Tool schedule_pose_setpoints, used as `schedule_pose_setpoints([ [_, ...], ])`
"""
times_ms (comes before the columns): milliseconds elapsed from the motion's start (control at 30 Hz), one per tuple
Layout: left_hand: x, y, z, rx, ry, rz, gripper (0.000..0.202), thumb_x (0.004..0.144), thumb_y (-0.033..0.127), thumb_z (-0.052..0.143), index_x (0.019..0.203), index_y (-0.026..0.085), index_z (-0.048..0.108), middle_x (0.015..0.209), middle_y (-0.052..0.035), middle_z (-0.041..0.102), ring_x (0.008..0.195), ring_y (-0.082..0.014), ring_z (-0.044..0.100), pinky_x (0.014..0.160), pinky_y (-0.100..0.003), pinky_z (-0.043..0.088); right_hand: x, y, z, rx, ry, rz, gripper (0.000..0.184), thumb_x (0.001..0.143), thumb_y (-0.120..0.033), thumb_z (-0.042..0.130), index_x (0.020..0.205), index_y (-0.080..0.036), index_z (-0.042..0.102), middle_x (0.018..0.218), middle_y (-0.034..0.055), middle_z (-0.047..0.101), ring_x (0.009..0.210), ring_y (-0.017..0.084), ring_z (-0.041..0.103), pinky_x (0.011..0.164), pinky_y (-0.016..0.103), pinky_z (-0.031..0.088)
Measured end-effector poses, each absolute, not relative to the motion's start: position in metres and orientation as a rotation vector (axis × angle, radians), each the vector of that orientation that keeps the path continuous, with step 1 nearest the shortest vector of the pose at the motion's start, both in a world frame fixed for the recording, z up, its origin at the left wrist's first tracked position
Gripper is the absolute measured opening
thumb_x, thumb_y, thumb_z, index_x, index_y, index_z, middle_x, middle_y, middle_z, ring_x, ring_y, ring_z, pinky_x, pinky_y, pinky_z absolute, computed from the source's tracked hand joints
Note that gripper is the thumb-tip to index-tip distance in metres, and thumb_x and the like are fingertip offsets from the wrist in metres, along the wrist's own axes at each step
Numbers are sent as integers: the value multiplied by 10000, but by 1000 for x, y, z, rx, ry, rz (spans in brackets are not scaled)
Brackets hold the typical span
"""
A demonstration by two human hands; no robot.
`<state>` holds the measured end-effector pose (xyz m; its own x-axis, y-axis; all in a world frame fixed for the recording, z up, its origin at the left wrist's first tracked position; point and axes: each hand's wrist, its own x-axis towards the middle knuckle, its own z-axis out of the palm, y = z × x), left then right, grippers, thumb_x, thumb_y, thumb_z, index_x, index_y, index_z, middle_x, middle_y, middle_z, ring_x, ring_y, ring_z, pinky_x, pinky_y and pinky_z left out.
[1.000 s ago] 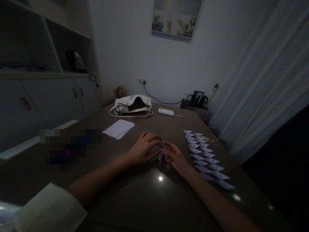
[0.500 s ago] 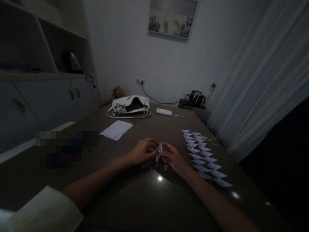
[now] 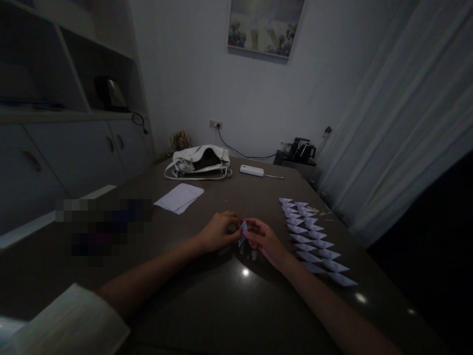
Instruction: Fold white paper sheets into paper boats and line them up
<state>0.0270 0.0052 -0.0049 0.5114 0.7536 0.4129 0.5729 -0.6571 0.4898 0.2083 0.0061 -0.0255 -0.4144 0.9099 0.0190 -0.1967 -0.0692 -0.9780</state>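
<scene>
Between my two hands, just above the dark table [image 3: 207,305], is a small piece of folded white paper [image 3: 242,233], held upright with a pointed top. The fingers and thumb of my left hand [image 3: 221,230] pinch it from the left. My right hand [image 3: 266,242] is closed on its right side, thumb against the paper. Fingers partly hide the folds. To the right of my right hand stand two rows of small folded paper boats [image 3: 295,229], several in each row, running away from me.
Loose white paper sheets [image 3: 179,198] lie at the left. Farther back are an open white handbag [image 3: 201,162] and a white device [image 3: 252,170] with a short strap. A black kettle [image 3: 303,151] stands on a low stand beyond the table. A blurred patch [image 3: 107,224] covers things on the left.
The folded paper has tilted or turned slightly between my fingers, and my right thumb has shifted a little on it. The whole view has moved slightly; nothing else has changed place.
</scene>
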Motion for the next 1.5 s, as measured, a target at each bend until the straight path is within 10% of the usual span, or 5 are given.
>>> schedule_pose_setpoints([
  [1500,30,0,-5,2336,1253,917,143,778,285,563,819,170,636,857,-20,659,822,-165,598,746,-246,408,210,4,-21,-859,-1246,1692,303,673,-336,726,940,-217,647,764,-3,574,598,91,463,509,213,328],
])
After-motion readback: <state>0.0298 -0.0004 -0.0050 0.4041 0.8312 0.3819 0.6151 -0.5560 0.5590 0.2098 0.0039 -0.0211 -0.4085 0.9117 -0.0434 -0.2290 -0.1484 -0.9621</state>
